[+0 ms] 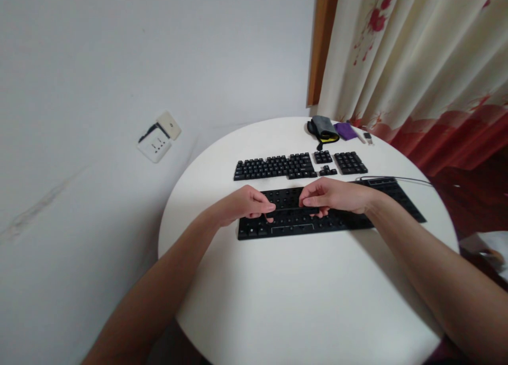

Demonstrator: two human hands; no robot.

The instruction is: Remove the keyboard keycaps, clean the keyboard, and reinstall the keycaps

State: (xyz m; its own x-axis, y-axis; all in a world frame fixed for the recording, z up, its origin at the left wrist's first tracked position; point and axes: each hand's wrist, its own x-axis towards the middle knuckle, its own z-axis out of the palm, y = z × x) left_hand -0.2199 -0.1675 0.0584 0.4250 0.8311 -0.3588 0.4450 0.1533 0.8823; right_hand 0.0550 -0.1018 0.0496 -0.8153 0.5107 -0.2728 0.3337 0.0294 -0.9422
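Below the laid-out keys lies a black keyboard base with most of its key sockets bare. A few keycaps sit at its lower left corner, beside a white-outlined long slot. Over the base, a long narrow black space bar keycap is held level by both hands. My left hand pinches its left end between thumb and fingers. At the right end, my right hand has its thumb and fingers closed on it. Parts of the base are hidden under the hands.
Loose black keycaps lie in keyboard order behind the base, with a number pad block at right. A grey pouch and purple cloth rest at the round white table's back edge. A cable runs off right.
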